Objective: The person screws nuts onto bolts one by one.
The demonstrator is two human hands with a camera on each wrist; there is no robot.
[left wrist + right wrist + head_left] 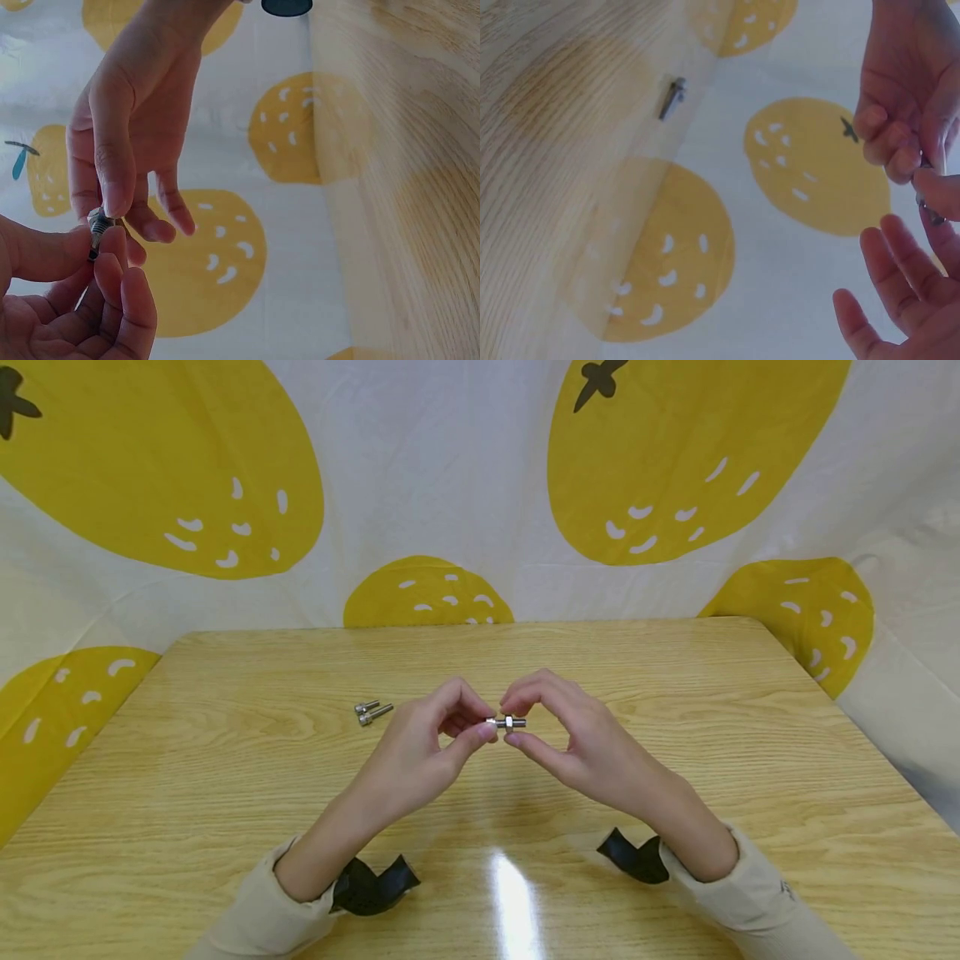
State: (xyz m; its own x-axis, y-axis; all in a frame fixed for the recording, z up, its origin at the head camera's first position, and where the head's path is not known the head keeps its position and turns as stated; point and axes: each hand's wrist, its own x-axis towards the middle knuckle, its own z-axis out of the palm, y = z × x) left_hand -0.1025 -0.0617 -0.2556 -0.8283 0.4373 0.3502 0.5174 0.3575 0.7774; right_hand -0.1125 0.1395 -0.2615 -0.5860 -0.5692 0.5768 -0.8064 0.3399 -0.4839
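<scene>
Above the table, my left hand (420, 747) pinches the head of a metal bolt (521, 723) between thumb and fingertips. The bolt lies level, its threaded end pointing right. A hex nut (509, 723) sits partway along the thread. My right hand (588, 739) has its thumb and index finger at the nut, one below and one above, pinching it. In the left wrist view, fingers of both hands meet around the bolt (97, 221) and cover part of it. Fingers also hide much of the bolt in the right wrist view, where the right hand's (907, 300) other fingers spread loosely.
Two socket-head bolts (375, 713) lie side by side on the wooden table (225, 777), left of my left hand. Behind the table hangs a white cloth (435, 468) with yellow fruit shapes. Black wrist mounts (371, 887) sit at both sleeves.
</scene>
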